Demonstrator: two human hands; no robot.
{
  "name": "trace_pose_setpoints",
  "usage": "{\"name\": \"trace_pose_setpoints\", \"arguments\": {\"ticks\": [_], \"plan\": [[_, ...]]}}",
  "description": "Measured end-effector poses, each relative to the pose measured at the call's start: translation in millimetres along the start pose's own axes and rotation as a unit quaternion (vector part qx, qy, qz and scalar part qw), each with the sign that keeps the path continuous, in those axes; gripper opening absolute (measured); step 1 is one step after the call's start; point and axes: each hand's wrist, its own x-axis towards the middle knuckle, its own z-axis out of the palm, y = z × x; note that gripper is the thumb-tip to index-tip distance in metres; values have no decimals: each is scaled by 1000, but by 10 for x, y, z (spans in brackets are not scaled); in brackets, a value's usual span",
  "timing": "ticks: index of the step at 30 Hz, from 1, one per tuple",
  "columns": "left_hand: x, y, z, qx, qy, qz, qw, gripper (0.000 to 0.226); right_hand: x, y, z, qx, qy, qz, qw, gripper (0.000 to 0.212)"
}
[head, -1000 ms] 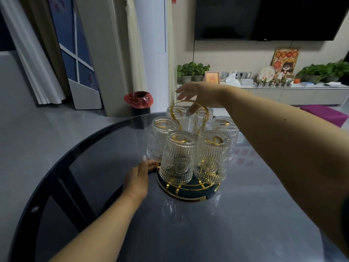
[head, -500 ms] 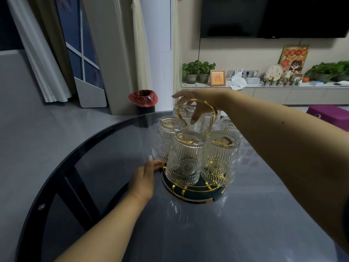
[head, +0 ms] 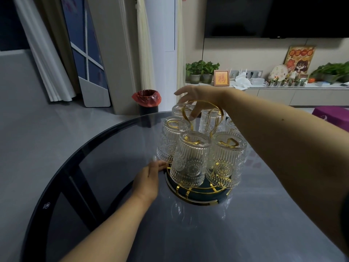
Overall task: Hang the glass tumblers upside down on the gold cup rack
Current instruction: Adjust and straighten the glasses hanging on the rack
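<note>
The gold cup rack stands on the round dark glass table, its base a dark tray with gold bars. Several ribbed glass tumblers hang on it upside down, among them a front one, a right one and a left one. My right hand reaches over the rack with fingers spread, touching the gold ring handle and the far tumbler. My left hand rests flat against the tray's left rim.
A bin with a red bag stands on the floor beyond the table. A low white cabinet with plants and ornaments runs along the back wall under a dark TV. A purple stool sits at far right.
The view has shifted slightly, so the rack sits a little lower right in frame. My right hand's fingers have spread wider over the handle. My left hand stays at the tray's rim.
</note>
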Motion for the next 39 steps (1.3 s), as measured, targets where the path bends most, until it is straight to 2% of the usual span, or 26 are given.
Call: {"name": "trace_pose_setpoints", "arguments": {"ticks": [4,7,14,17,19,21,23,28,31,36,39], "plan": [[12,-18,-6,1,0,-1,1000,85,31,11,-8,31,-11,3,999,81],[15,-21,1,0,-2,-3,1000,80,35,24,-27,59,-25,6,998,72],[21,-29,-1,0,-5,4,1000,84,29,-27,4,-15,-15,13,1000,83],[32,-40,-1,2,-8,2,1000,89,-12,11,-48,48,-19,14,999,66],[39,-47,1,0,-4,3,1000,89,-66,14,-96,39,-7,9,999,64],[32,-35,5,1,-5,2,1000,85,-158,-28,-152,10,29,8,999,68],[22,-28,9,0,-5,1,1000,82,-297,-108,-208,35,91,7,995,65],[10,-11,20,-1,4,-10,1000,79,-701,-389,-265,91,301,-29,949,44],[7,-8,27,-8,4,-20,1000,74,-899,-608,-159,95,356,-66,927,31],[-22,28,4,4,-7,4,1000,63,-1031,-832,290,81,267,-70,958,14],[-32,22,-1,11,-12,12,1000,62,-978,-811,483,87,221,-10,971,27]]}}
